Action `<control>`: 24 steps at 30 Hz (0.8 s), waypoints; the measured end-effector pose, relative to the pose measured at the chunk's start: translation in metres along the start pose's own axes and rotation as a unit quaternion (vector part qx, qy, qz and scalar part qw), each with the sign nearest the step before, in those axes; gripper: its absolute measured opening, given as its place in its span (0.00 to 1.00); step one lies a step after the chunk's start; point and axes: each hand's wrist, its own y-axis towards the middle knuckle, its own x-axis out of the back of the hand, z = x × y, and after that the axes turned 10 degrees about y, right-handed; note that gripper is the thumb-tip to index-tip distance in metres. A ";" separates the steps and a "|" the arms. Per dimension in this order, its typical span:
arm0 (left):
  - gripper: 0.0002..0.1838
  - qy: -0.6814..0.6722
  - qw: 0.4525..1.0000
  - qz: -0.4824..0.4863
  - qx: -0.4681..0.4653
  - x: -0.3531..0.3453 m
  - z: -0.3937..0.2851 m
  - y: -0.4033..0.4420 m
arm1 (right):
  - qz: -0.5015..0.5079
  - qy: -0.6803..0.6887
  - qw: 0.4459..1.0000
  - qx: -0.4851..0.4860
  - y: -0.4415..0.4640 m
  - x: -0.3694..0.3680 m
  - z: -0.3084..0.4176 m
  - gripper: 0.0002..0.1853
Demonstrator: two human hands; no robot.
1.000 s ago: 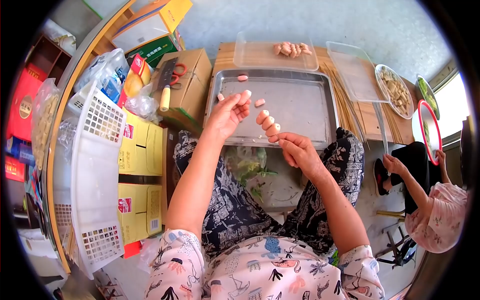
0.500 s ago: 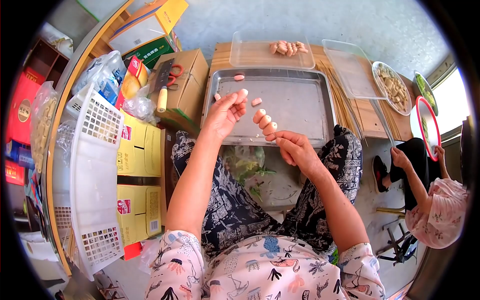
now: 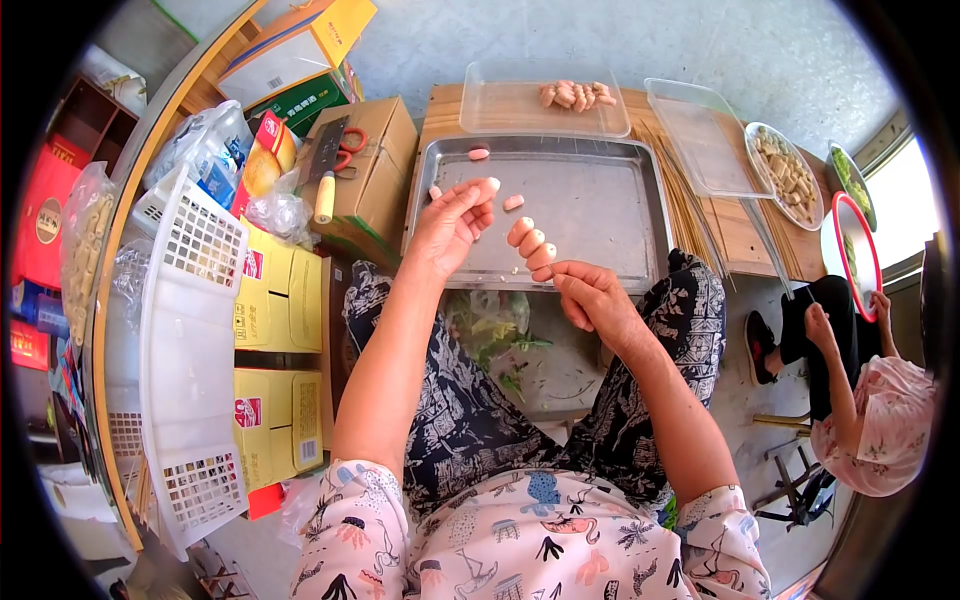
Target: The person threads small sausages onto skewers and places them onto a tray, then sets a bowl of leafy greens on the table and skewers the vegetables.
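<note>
My left hand (image 3: pixel 455 228) is closed, with a small pink sausage piece (image 3: pixel 491 185) pinched at its fingertips above the metal tray (image 3: pixel 600 215). To its right, my right hand (image 3: pixel 592 300) is at the tray's near edge, its fingers pinched around the lower end of a skewer. Several sausage pieces (image 3: pixel 531 243) are threaded in a row on that skewer, which is mostly hidden by them. Loose in the tray lie a sausage piece (image 3: pixel 479 154) at the back and another (image 3: pixel 513 203) between my hands.
Behind the tray stands a clear plastic box (image 3: pixel 485 118) with filled skewers. Bare skewers (image 3: pixel 690 205), a second clear box (image 3: pixel 690 140) and a plate of pieces (image 3: pixel 815 212) are at right. A cleaver (image 3: pixel 325 160) and scissors lie on a carton. Another person's hand (image 3: pixel 818 328) is at far right.
My left hand has tilted slightly, turning the sausage piece at its fingertips. My right hand stays nearly still. The other person's hand has shifted a little right and down.
</note>
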 end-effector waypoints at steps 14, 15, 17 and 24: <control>0.12 0.051 0.997 0.016 0.062 -0.019 -0.008 -0.011 | -0.001 0.014 1.000 -0.002 0.001 0.000 -0.002 0.13; 0.12 0.051 0.997 0.016 0.062 -0.020 -0.008 -0.011 | 0.000 0.019 1.000 -0.002 0.001 0.000 -0.002 0.13; 0.10 0.060 0.996 0.027 0.054 -0.021 -0.008 -0.011 | 0.001 0.024 1.000 -0.002 0.001 0.000 -0.002 0.13; 0.10 0.067 0.992 0.096 0.039 -0.021 -0.002 -0.009 | 0.008 0.044 0.999 0.004 0.003 0.003 -0.004 0.13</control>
